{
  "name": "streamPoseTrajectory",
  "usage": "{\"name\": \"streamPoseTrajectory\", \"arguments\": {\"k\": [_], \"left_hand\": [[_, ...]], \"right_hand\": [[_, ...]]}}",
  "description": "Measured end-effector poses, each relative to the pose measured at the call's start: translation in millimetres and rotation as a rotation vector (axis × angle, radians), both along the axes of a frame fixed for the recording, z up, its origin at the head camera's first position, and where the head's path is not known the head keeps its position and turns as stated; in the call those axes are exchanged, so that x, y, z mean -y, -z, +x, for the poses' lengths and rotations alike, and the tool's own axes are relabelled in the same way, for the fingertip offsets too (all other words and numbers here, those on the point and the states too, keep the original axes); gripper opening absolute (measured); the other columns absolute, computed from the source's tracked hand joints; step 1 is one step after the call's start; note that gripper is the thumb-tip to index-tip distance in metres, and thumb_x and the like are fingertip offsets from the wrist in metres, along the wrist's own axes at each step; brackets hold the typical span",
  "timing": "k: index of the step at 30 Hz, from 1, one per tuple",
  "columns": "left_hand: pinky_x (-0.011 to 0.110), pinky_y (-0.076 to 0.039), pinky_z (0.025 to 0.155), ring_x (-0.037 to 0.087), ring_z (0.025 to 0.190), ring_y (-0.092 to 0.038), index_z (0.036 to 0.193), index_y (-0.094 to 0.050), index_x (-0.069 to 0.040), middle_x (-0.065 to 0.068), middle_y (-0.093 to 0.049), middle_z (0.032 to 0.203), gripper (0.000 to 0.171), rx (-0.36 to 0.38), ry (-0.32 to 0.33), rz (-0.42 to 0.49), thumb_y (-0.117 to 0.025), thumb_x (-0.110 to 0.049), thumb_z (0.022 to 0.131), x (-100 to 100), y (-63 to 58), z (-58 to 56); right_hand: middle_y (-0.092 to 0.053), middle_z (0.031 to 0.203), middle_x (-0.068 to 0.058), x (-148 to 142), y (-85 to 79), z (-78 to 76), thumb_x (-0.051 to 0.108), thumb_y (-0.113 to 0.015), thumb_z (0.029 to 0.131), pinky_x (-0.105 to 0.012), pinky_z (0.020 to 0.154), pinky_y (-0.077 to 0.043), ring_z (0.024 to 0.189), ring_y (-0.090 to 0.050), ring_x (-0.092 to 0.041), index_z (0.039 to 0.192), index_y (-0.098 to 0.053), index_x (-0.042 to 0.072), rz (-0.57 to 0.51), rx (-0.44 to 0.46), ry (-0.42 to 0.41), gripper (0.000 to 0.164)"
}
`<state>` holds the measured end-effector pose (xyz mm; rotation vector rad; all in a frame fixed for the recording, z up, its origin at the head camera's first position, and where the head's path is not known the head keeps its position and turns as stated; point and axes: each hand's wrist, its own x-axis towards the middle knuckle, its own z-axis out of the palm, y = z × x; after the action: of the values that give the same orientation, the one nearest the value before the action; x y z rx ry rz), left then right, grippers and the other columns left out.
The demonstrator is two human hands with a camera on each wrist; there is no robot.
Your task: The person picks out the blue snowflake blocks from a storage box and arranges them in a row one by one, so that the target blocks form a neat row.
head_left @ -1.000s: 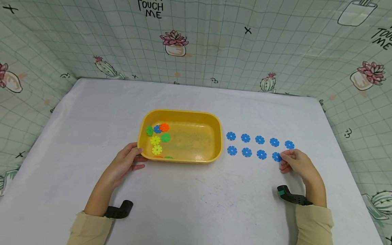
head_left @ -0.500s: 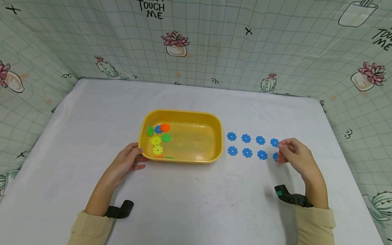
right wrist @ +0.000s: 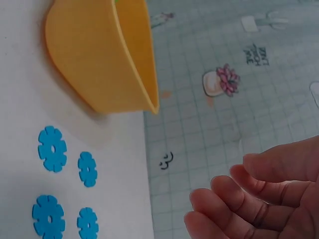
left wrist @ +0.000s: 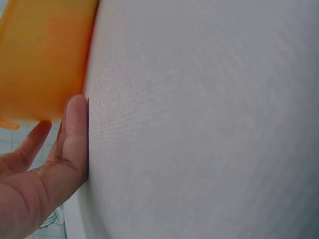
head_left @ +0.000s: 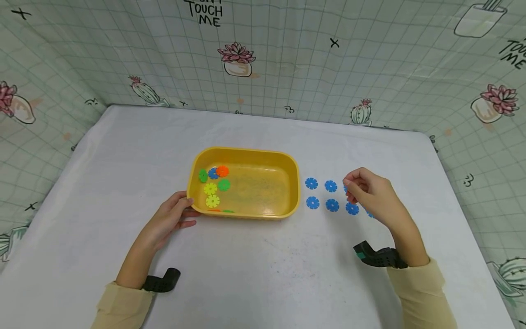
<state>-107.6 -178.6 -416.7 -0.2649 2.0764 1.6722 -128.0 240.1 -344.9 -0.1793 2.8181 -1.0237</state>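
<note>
My left hand [head_left: 165, 220] holds the left end of a yellow plastic tray [head_left: 246, 215], thumb over the rim and fingers against the outer wall. In the left wrist view those fingers [left wrist: 75, 129] lie along the table beside the tray. Two rows of blue snowflake discs [head_left: 312, 202] lie flat to the right of the tray. Above their right part hovers my right hand [head_left: 371, 194], hiding some discs. Its fingers are loosely curled, the thumb close to the forefinger, and nothing shows between them in the right wrist view.
Inside the tray's left side lie several loose discs: yellow ones [head_left: 212, 201], green ones [head_left: 223, 185], an orange one [head_left: 222, 171] and a blue one [head_left: 213, 173]. A white cloth [head_left: 246, 274] covers the table. Behind it hangs a patterned grid curtain [head_left: 287, 68].
My right hand has lifted off the right end of the blue rows and moved left and away from me over them. The left hand has stayed on the tray.
</note>
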Motion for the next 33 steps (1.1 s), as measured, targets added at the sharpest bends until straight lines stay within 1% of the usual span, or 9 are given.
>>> {"name": "streamPoseTrajectory", "arguments": {"k": [3,6,10,16,22,26,29,33], "left_hand": [[0.024,-0.054,0.082,0.015,0.098,-0.059,0.141,-0.029,-0.002,0.023,-0.047,0.128,0.051,0.002,-0.003,-0.005,-0.034,-0.029,0.098,-0.1,0.6,-0.3],[0.024,-0.054,0.082,0.015,0.098,-0.059,0.14,-0.029,-0.002,0.023,-0.047,0.128,0.051,0.003,-0.006,-0.011,-0.034,-0.03,0.098,-0.3,1.1,-0.5],[0.024,-0.054,0.082,0.016,0.098,-0.059,0.14,-0.029,-0.002,0.023,-0.048,0.128,0.051,0.006,-0.011,-0.018,-0.034,-0.03,0.098,-0.9,1.5,-0.6],[0.024,-0.054,0.082,0.016,0.099,-0.059,0.14,-0.029,-0.002,0.024,-0.048,0.128,0.051,0.003,-0.01,-0.008,-0.035,-0.03,0.098,-1.1,1.7,-0.4],[0.024,-0.054,0.081,0.015,0.098,-0.059,0.141,-0.029,-0.002,0.024,-0.048,0.127,0.052,-0.001,-0.011,-0.008,-0.035,-0.03,0.098,-1.0,1.5,-0.4],[0.024,-0.054,0.081,0.015,0.098,-0.059,0.141,-0.029,-0.002,0.023,-0.048,0.127,0.051,0.001,-0.011,-0.015,-0.035,-0.03,0.098,-0.8,1.7,-0.3],[0.024,-0.054,0.081,0.015,0.098,-0.059,0.141,-0.029,-0.003,0.023,-0.048,0.127,0.051,0.002,-0.008,-0.016,-0.035,-0.03,0.098,-0.3,2.1,-0.2],[0.024,-0.054,0.082,0.016,0.099,-0.059,0.141,-0.029,-0.003,0.023,-0.047,0.128,0.051,-0.001,-0.006,-0.011,-0.035,-0.03,0.098,0.1,2.1,-0.3]], "right_hand": [[-0.064,0.081,-0.01,12.5,-1.6,-5.6,0.021,-0.05,0.096,-0.02,0.062,-0.051,0.07,-0.059,-0.018,0.104,-0.055,0.002,0.026,-0.007,-0.057,0.021],[-0.063,0.08,-0.01,22.5,-0.9,-12.6,0.018,-0.051,0.095,-0.021,0.062,-0.052,0.07,-0.058,-0.021,0.102,-0.055,0.003,0.029,-0.002,-0.125,0.017],[-0.06,0.076,-0.008,34.4,-3.0,-22.3,0.017,-0.052,0.095,-0.023,0.064,-0.052,0.07,-0.056,-0.02,0.101,-0.055,0.003,0.024,0.035,-0.202,0.015],[-0.06,0.075,-0.008,51.9,-9.2,-39.5,0.017,-0.053,0.094,-0.026,0.065,-0.052,0.069,-0.056,-0.02,0.098,-0.056,0.004,0.007,0.083,-0.291,0.014],[-0.061,0.081,-0.013,71.0,-13.3,-61.6,0.015,-0.052,0.094,-0.025,0.063,-0.054,0.069,-0.057,-0.021,0.098,-0.056,0.003,-0.012,0.141,-0.359,0.013],[-0.061,0.084,-0.015,84.6,-16.5,-75.4,0.015,-0.053,0.094,-0.03,0.067,-0.056,0.071,-0.059,-0.022,0.1,-0.056,0.001,-0.026,0.213,-0.39,0.016],[-0.062,0.086,-0.015,95.8,-18.5,-84.2,0.015,-0.054,0.093,-0.031,0.07,-0.057,0.072,-0.059,-0.021,0.101,-0.057,0.001,-0.027,0.265,-0.411,0.017],[-0.063,0.089,-0.016,111.5,-20.8,-92.8,0.015,-0.055,0.092,-0.03,0.07,-0.056,0.073,-0.06,-0.02,0.103,-0.057,0.002,-0.01,0.305,-0.445,0.017]]}}
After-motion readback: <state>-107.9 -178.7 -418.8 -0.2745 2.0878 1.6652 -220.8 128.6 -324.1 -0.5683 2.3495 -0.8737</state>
